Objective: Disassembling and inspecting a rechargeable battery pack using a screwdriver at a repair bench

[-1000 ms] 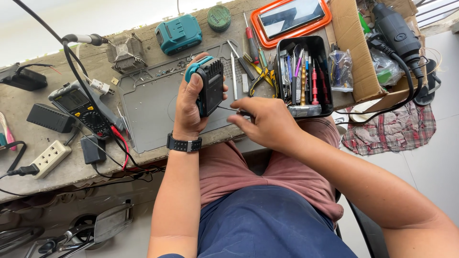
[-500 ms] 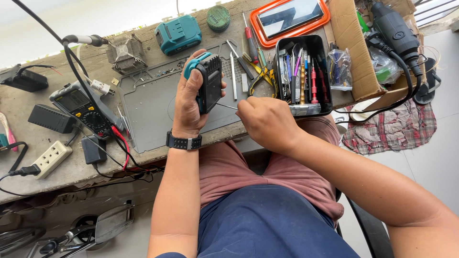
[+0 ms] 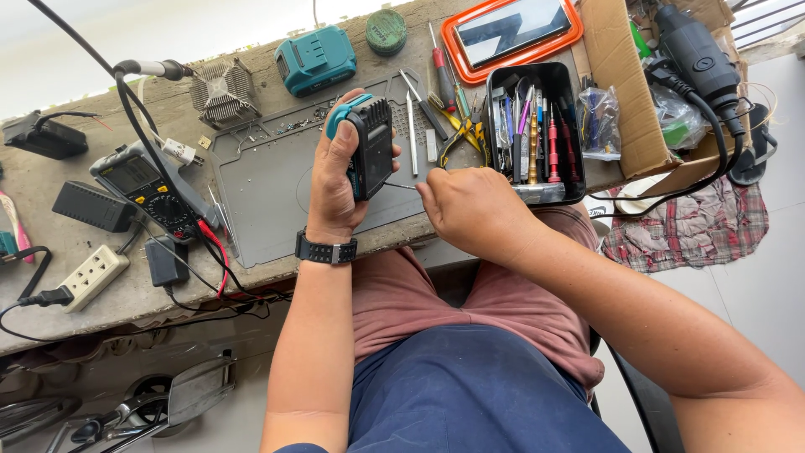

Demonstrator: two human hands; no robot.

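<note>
Far left of the hands lie a power strip (image 3: 92, 275) and a multimeter (image 3: 147, 186) on the bench (image 3: 126, 302). The left hand (image 3: 335, 180) is closed around a black-and-teal battery pack (image 3: 367, 144), holding it upright over a grey mat (image 3: 268, 197). Just beside it, the right hand (image 3: 470, 210) pinches a thin tool (image 3: 401, 185) whose tip touches the pack's side. Behind the right hand stands a black tray (image 3: 537, 134) of screwdrivers; further right, a cardboard box (image 3: 620, 92).
</note>
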